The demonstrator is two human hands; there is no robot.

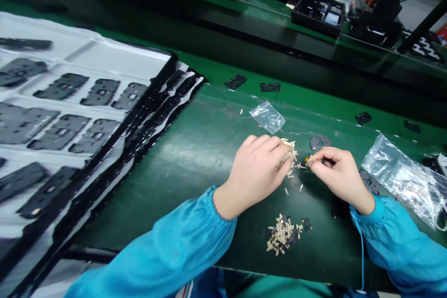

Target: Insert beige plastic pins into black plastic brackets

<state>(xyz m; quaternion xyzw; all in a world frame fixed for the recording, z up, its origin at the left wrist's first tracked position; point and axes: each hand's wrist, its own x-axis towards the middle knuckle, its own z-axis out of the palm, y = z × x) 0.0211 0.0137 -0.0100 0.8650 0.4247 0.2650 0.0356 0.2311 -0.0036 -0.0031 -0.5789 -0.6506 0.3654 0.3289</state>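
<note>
My left hand (256, 170) rests knuckles-up on the green bench mat (195, 158), its fingers curled over a scatter of tiny beige parts (290, 149). My right hand (337, 172) is closed in a pinch on a very small yellowish piece at its fingertips, a short gap from the left fingers. A small dark plastic frame (320, 142) lies just beyond the right hand. Nearer me sits a heap of beige and dark small parts (283, 235). Both arms wear blue sleeves.
A stack of white trays (115, 63) holding several black frames fills the left. A small clear bag (267, 116) lies past my hands, a bigger one (405, 177) at the right. Loose black parts dot the mat. Another person's hands and black trays (317, 16) are beyond the conveyor.
</note>
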